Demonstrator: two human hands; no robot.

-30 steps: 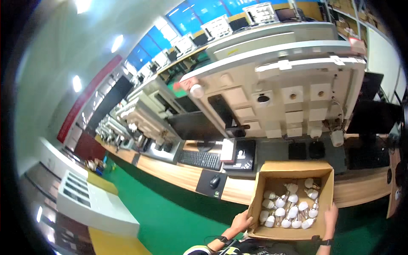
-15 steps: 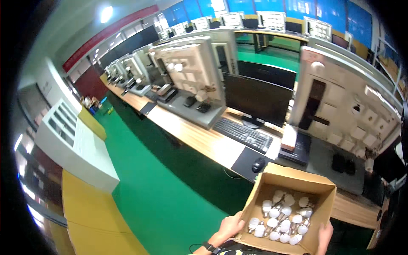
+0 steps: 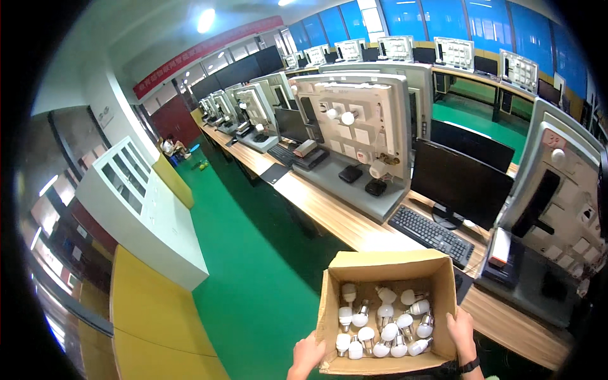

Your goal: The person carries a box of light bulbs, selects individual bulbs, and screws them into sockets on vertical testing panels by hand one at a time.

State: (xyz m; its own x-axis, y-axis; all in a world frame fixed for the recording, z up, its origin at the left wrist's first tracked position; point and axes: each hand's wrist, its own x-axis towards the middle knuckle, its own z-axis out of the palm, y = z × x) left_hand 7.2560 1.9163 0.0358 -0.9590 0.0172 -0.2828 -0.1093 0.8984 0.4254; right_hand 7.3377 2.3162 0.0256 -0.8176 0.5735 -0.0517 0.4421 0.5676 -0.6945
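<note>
An open cardboard box (image 3: 391,273) is held in front of me at the lower right of the head view. White light bulbs (image 3: 382,349) with metal screw bases lie loose on its bottom, several of them bunched toward the near side. My left hand (image 3: 308,352) is closed on the box's near left side, its fingers partly hidden by the cardboard. On the opposite side, my right hand (image 3: 461,327) grips the right wall; a dark band circles that wrist. The box hangs over the green floor and the near edge of the desk.
Along the right runs a long wooden desk (image 3: 329,218) with a keyboard (image 3: 432,234), a monitor (image 3: 461,180) and upright display panels (image 3: 354,120) carrying switches and bulbs. A white cabinet (image 3: 149,212) and yellow boxes (image 3: 158,316) line the left. A person (image 3: 171,147) sits low far down the green aisle (image 3: 247,278).
My view has swung left, so the desk and panels sit farther right. The box, held in both hands throughout, has shifted left in view and looks more level. Some bulbs lie differently.
</note>
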